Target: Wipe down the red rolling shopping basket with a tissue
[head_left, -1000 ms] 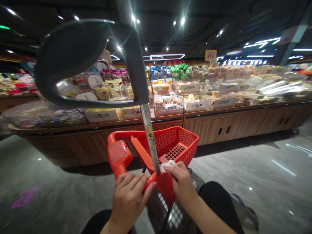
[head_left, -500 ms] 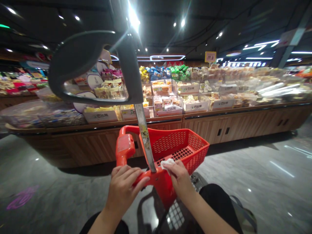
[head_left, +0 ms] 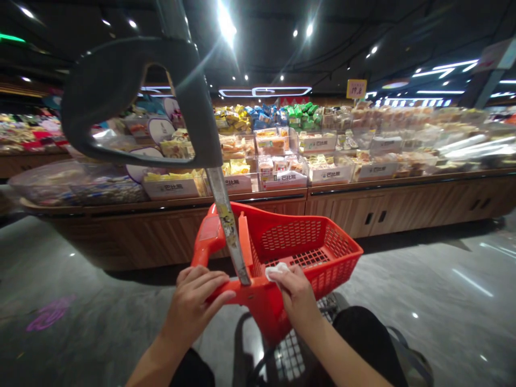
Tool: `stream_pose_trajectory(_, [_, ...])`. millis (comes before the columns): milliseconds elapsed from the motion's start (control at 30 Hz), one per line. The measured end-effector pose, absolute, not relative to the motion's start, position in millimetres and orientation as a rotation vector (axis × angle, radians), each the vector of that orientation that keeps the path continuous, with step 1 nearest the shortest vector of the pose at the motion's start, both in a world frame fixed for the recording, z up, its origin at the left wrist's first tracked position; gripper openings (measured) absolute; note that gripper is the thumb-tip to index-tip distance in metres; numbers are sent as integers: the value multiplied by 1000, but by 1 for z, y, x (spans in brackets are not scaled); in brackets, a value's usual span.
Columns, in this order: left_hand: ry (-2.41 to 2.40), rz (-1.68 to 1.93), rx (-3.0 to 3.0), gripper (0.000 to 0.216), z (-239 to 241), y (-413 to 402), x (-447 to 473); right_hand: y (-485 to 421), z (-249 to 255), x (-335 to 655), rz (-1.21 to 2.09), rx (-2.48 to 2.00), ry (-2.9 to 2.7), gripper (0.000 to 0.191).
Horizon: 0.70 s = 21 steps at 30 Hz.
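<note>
gripping the red handlebar (head_left: 209,246) with the left hand (head_left: 194,301), curled over it; best held firm. pinching a white cloth (head_left: 276,270) in the right hand (head_left: 299,296) at the near rim of the red basket (head_left: 290,221); best pressed flat and drawn evenly along the edge. counted, left to right: one gray loop handle (head_left: 205,113), one left hand, one handlebar, one metal post (head_left: 229,226), one cloth, one right hand, one basket.

A metal pole (head_left: 228,228) bearing a dark grey handle (head_left: 203,107) is rising from centre into the upper left, obstructing the space between left hand (head_left: 198,301) and right hand (head_left: 297,294), while the red basket (head_left: 342,259) is leaving open space inside, right of centre.
</note>
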<state>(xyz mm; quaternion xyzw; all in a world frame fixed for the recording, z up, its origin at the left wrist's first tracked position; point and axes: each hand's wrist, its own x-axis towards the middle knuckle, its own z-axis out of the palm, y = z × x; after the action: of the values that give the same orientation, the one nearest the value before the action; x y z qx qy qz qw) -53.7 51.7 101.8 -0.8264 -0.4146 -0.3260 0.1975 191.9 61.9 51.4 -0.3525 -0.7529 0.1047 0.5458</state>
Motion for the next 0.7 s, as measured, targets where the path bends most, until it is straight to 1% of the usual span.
stream_pose_trajectory(167, [-1146,-786,-2327,24,106,51,-60,58,50,187,273,-759,-1848,33])
stream_pose_trajectory(300, [-1273,-681,-2179,23,108,41,-49,72,51,196,323,-938,-1825,33])
stream_pose_trajectory(400, [-1322,-674,-2135,25,107,36,-33,84,64,198,404,-1003,-1829,30])
stream_pose_trajectory(567, [-1434,-754,-2112,12,105,36,-16,101,92,179,547,-747,-1992,24])
stream_pose_trajectory(700, [-1501,-839,-2109,7,103,37,-18,129,94,158,581,-598,-2307,18])
